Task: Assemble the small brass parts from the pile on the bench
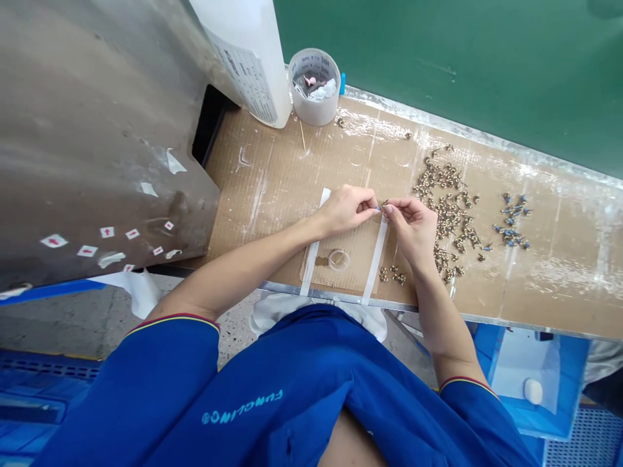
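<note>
- Blue short-sleeved shirt (272, 395) is filling the bottom of the view, and a white cloth (316, 316) is bunching just below the bench edge.
- Left hand (346, 211) is closing in a pinch, its fingertips gripping a tiny blue-tipped part (378, 209).
- Right hand (413, 230) is also closing in a pinch, gripping a tiny brass part (385, 203). The two parts are meeting between the hands, though they are too small to show exactly how.
- Both parts are staying in the air above a cardboard-covered bench (545, 285).
- Two white tape strips (312, 243) are running across the cardboard under the hands, with a small clear ring (339, 259) lying between them.
- Loose brass parts (445, 214) are lying in a heap just beside the right hand, and a few more (392, 275) are sitting near its wrist.
- Blue-tipped parts (510, 220) are gathering in a separate group farther right.
- Clear round tub (314, 86) is holding pink and white scraps near a white plastic bottle (248, 58).
- Metal panel (97, 143) with red-arrow stickers (87, 251) is standing at the left.
- Green wall (438, 52) is rising behind the bench.
- Blue crate (535, 389) is sitting below the bench on the right.
</note>
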Tool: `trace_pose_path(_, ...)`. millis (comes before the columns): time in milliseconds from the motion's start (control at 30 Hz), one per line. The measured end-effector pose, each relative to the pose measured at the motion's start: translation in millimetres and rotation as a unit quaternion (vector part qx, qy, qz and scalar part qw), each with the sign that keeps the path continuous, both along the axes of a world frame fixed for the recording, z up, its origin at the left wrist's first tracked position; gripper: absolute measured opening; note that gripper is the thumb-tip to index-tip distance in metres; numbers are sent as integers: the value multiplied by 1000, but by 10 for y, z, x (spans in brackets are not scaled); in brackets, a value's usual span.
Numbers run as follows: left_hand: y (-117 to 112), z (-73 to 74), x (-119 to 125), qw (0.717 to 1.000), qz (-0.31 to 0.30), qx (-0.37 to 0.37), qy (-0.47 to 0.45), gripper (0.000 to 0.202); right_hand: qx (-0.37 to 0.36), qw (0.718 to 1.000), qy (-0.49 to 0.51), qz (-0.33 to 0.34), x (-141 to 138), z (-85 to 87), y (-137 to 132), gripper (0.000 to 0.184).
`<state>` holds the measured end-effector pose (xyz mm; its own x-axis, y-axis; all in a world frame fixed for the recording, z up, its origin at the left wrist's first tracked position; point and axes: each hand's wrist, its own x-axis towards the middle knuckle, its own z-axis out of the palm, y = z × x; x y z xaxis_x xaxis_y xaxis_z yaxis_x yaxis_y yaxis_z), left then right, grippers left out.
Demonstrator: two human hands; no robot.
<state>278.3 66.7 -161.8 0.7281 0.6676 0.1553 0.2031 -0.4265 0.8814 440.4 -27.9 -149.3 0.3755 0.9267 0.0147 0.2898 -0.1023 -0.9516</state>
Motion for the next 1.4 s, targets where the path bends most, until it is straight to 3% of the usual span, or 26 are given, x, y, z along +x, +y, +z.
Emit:
trace_pose_path(400, 28, -39, 4, 1000, -18, 2, 16, 13, -1, 999, -36, 23, -6, -2, -21, 30)
trace_pose_path(767, 32, -49, -2, 994, -58, 51, 76, 14, -32, 986, -115, 118, 45, 83, -26, 15)
trace_pose_path(933, 13, -16, 1, 995, -49, 33, 82, 17, -20, 980, -159, 118, 8, 96, -25, 13)
trace_pose_path(1133, 12, 25, -14, 998, -34, -23, 52, 15, -7, 994, -63, 89, -19, 10, -20, 12)
trace_pose_path(1267, 17, 62, -26, 997, -19, -81, 1, 12, -20, 998, 19, 50, -3, -44, -4, 19)
trace_pose_path(1400, 28, 94, -27, 994, -22, -104, -10, 13, -11, 999, 40, 24, -13, -65, 9, 26)
